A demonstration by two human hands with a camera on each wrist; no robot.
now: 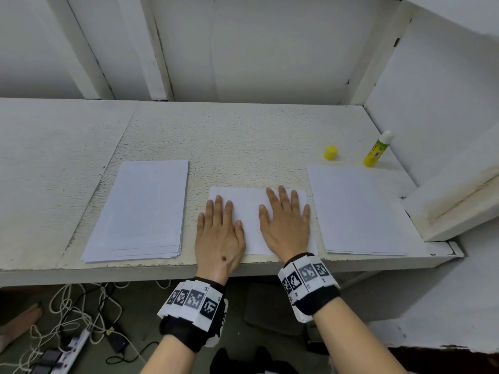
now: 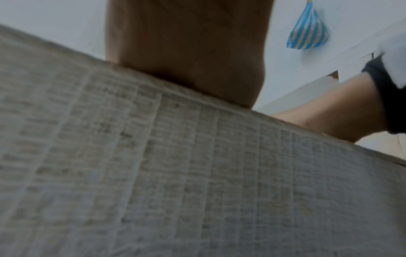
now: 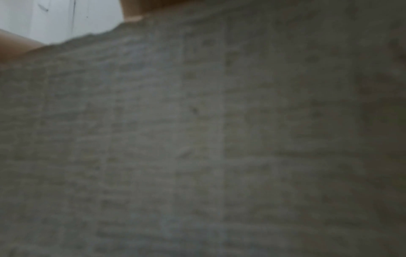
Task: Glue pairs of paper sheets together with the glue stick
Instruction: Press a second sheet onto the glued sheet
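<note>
A white paper sheet (image 1: 249, 209) lies at the middle of the bench's front edge. My left hand (image 1: 218, 228) lies flat on its left side, fingers straight. My right hand (image 1: 286, 220) presses flat on its right half. A stack of white sheets (image 1: 143, 209) lies to the left, another stack (image 1: 356, 209) to the right. The uncapped glue stick (image 1: 376, 149), yellow and green with a white tip, stands at the back right. Its yellow cap (image 1: 330, 152) stands apart, to its left. Both wrist views show mostly the bench's front face (image 2: 175, 173), blurred.
The rough white bench (image 1: 229, 136) ends at a wall behind and a white ledge (image 1: 453, 201) on the right. Below the front edge are cables and a power strip (image 1: 70, 349) on the floor. A blue striped bag (image 2: 307, 33) hangs in the left wrist view.
</note>
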